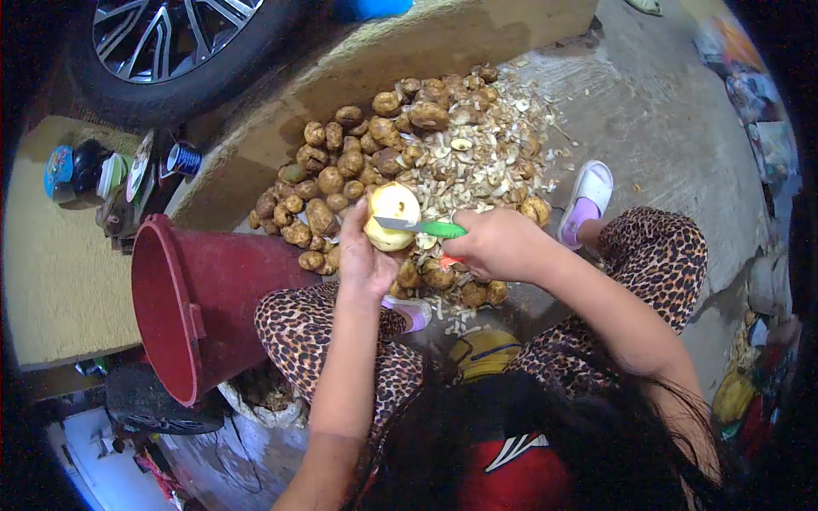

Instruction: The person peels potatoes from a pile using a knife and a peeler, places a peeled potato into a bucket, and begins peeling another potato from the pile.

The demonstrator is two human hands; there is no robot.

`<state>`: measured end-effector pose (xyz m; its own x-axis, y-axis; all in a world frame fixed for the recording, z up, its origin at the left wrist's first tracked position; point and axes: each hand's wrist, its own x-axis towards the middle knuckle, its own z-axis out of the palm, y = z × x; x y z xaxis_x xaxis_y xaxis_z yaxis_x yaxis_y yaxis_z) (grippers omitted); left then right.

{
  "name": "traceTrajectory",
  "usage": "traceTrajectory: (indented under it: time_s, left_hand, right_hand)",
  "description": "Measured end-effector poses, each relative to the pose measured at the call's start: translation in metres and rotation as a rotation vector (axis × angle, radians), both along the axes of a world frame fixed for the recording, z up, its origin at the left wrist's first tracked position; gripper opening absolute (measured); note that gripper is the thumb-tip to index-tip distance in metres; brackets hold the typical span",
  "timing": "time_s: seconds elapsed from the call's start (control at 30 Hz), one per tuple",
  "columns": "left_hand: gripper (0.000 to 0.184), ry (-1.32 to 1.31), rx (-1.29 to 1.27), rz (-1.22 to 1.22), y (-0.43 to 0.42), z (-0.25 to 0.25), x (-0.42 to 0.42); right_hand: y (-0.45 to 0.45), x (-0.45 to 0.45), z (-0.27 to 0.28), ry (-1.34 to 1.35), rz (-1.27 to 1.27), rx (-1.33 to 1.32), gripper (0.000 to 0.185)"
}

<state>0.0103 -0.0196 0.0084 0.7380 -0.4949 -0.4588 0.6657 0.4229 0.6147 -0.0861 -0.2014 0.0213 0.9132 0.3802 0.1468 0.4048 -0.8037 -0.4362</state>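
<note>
My left hand (362, 251) is closed around a large pale potato (394, 206), mostly peeled, with a small brown spot on its flesh. In my right hand (498, 244) is a knife (439, 229) with a green handle; its blade lies across the front of the potato, touching or very near it. A bit of orange-red (450, 261) shows under my right hand, and I cannot make out what it is. Beyond both hands, a heap of brown unpeeled potatoes (332, 180) lies on the floor beside a spread of pale peelings (494, 153).
To the left, a dark red bucket (247, 272) lies tipped on its side by my knee. A low yellowish ledge (409, 64) runs behind the potatoes, with a car wheel (170, 43) above it. Bags and clutter (758, 111) line the right edge.
</note>
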Motion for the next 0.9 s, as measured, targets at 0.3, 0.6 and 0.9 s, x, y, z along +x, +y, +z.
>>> traceTrajectory:
  time_s: [0.3, 0.6, 0.9]
  left_hand:
    - [0.033, -0.014, 0.241, 0.201, -0.008, -0.001, -0.001]
    - [0.027, -0.199, 0.192, 0.207, -0.002, -0.003, 0.002]
    - [0.025, -0.4, 0.309, 0.371, -0.007, -0.011, 0.002]
  right_hand:
    - [0.016, -0.002, 0.001, 0.037, -0.052, -0.1, 0.009]
    - [0.019, -0.001, -0.013, -0.022, -0.033, -0.033, 0.016]
    - [0.03, 0.005, -0.029, -0.056, -0.165, -0.07, 0.017]
